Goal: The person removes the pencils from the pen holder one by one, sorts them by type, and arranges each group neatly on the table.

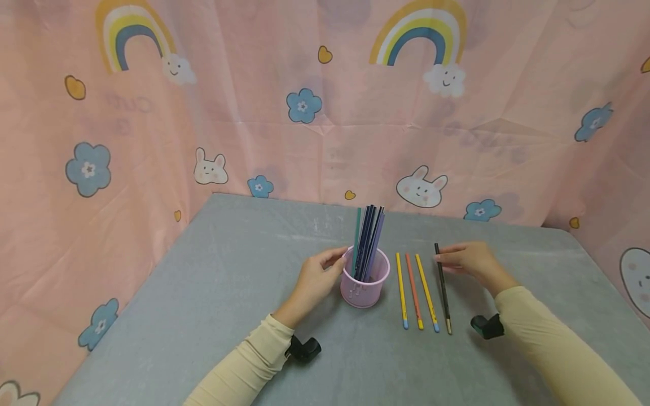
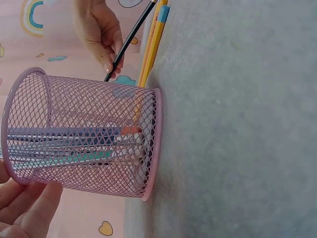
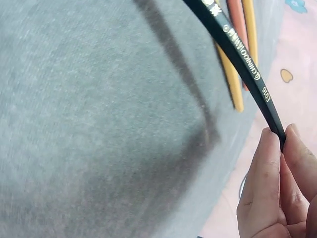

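A pink mesh pencil cup (image 1: 361, 294) stands upright on the grey table, holding a bunch of dark blue, purple and green pencils (image 1: 369, 242). My left hand (image 1: 313, 283) grips the cup at its left side, with the fingers right at the rim. To the right, my right hand (image 1: 473, 262) pinches a black pencil (image 1: 444, 290) by its far end between thumb and fingers. In the right wrist view pale lettering runs along that pencil, and its shadow falls apart from it on the table. A yellow pencil (image 1: 401, 290), an orange pencil (image 1: 413, 290) and another yellow pencil (image 1: 427, 293) lie between cup and black pencil.
The grey table (image 1: 203, 282) reaches back to a pink curtain (image 1: 254, 146) printed with rainbows, flowers and rabbits. A black wrist device (image 1: 304, 349) sits under the left sleeve, and a similar black device (image 1: 487, 326) is at the right sleeve.
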`<action>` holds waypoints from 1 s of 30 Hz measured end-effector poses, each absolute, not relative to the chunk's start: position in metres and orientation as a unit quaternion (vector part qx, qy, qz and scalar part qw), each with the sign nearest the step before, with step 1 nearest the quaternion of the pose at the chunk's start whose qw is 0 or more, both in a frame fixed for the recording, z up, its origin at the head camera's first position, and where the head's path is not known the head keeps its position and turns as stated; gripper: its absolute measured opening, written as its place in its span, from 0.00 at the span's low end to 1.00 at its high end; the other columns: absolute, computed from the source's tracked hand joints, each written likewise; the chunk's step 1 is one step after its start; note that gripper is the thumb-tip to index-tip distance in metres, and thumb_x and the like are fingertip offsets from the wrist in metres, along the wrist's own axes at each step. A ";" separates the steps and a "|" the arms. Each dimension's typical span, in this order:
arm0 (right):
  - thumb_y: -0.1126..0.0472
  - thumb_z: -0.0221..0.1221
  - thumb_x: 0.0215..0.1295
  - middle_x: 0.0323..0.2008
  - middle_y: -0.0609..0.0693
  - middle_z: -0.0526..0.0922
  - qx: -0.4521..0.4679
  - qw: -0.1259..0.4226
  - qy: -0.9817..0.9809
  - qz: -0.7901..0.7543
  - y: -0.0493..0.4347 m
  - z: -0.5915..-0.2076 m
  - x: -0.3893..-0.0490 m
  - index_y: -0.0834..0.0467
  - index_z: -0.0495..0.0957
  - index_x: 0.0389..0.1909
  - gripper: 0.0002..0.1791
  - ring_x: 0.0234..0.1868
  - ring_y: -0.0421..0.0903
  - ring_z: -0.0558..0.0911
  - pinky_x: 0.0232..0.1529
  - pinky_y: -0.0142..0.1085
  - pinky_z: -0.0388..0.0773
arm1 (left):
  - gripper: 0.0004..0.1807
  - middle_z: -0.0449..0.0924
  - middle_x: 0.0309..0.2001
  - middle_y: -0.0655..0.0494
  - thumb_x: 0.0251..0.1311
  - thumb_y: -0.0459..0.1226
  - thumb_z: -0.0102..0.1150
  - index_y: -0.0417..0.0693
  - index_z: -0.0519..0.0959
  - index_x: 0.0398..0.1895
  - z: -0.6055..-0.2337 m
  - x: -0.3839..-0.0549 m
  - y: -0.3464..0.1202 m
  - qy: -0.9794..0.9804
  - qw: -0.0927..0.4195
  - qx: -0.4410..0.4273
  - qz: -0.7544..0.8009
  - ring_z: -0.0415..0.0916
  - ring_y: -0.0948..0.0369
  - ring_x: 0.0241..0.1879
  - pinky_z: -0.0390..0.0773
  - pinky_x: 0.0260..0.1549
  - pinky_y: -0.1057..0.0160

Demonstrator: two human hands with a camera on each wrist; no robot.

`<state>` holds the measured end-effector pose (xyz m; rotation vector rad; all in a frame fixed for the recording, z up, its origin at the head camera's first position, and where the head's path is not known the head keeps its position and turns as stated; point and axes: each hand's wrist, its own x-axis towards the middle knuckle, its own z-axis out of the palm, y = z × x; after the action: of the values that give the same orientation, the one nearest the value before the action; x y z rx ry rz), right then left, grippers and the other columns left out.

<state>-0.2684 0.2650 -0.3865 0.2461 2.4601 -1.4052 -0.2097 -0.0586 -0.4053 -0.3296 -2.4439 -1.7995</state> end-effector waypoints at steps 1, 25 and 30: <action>0.56 0.64 0.57 0.47 0.58 0.81 0.087 0.148 0.857 -0.486 0.265 -0.388 -0.269 0.71 0.69 0.57 0.32 0.32 0.34 0.82 0.42 0.36 0.82 | 0.16 0.80 0.52 0.52 0.64 0.40 0.53 0.49 0.77 0.54 -0.405 -0.210 -0.059 -0.800 0.044 -0.108 -0.589 0.75 0.56 0.54 0.76 0.53 0.56; 0.59 0.65 0.55 0.31 0.48 0.83 0.122 0.171 0.862 -0.462 0.260 -0.412 -0.286 0.71 0.74 0.52 0.26 0.25 0.36 0.81 0.32 0.31 0.82 | 0.16 0.80 0.51 0.54 0.64 0.41 0.53 0.51 0.78 0.54 -0.407 -0.211 -0.060 -0.796 0.040 -0.110 -0.593 0.75 0.57 0.54 0.76 0.51 0.58; 0.60 0.66 0.54 0.30 0.51 0.83 0.145 0.154 0.880 -0.426 0.255 -0.416 -0.291 0.70 0.75 0.50 0.25 0.21 0.35 0.80 0.27 0.30 0.81 | 0.16 0.80 0.51 0.55 0.64 0.41 0.53 0.52 0.78 0.54 -0.409 -0.212 -0.059 -0.796 0.037 -0.105 -0.595 0.75 0.56 0.54 0.76 0.52 0.58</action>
<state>-0.2908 0.2552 -0.4159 0.4142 2.5217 -1.2208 -0.2116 -0.0594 -0.4088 -0.3219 -2.4426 -1.8272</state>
